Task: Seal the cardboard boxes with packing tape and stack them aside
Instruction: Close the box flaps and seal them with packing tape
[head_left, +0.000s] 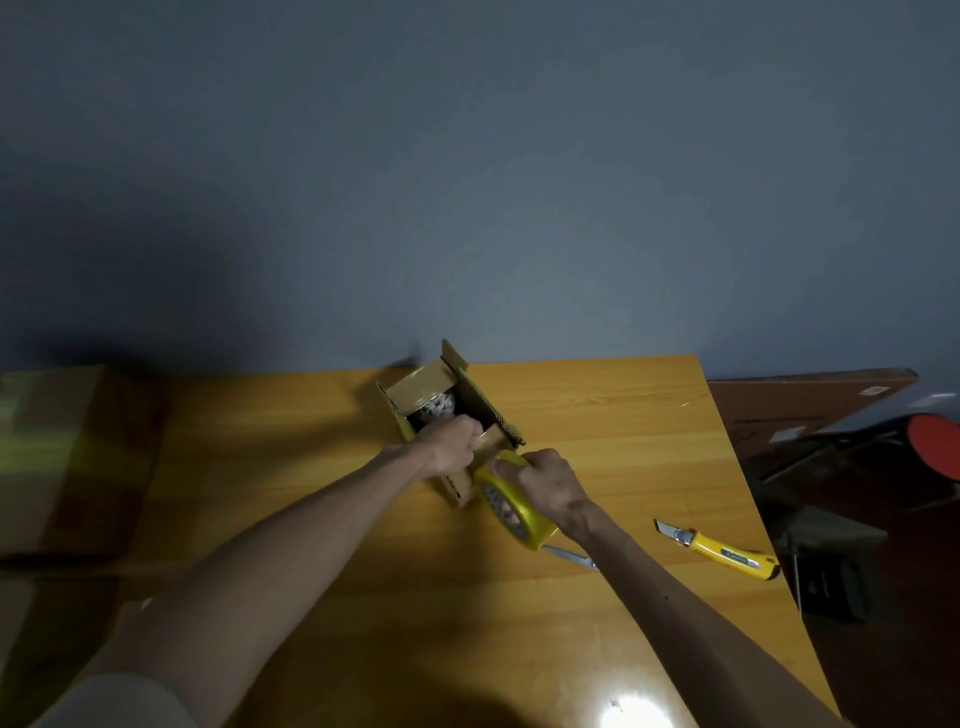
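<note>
- Gripping a roll of yellow packing tape (511, 506), the person's right hand (545, 483) holds it upright at the near right corner of a small cardboard box (467, 415), fingers wrapped over the roll's top edge.
- The left hand (451, 441) is at the box's near flap, fingers curled tight and holding it (whether a loose end of tape is also pinched there cannot be told).
- The box stands toward the far edge of a yellow wooden desk (623, 441), close to a grey wall (467, 182). Its far and right flaps stand open, and something with a black-and-white pattern (439, 405) shows inside.
- A pair of scissors (571, 555) lies on the desk just beside the tape roll, partly hidden under the right forearm (only the blades show).
- A yellow utility knife (722, 552), blade out, lies flat well apart from the box, near the desk's right edge.
- A large carton (62, 457) sits in shadow at the left end of the desk.
- Off the desk at far right, a red stool (935, 447) is in view on the floor.
</note>
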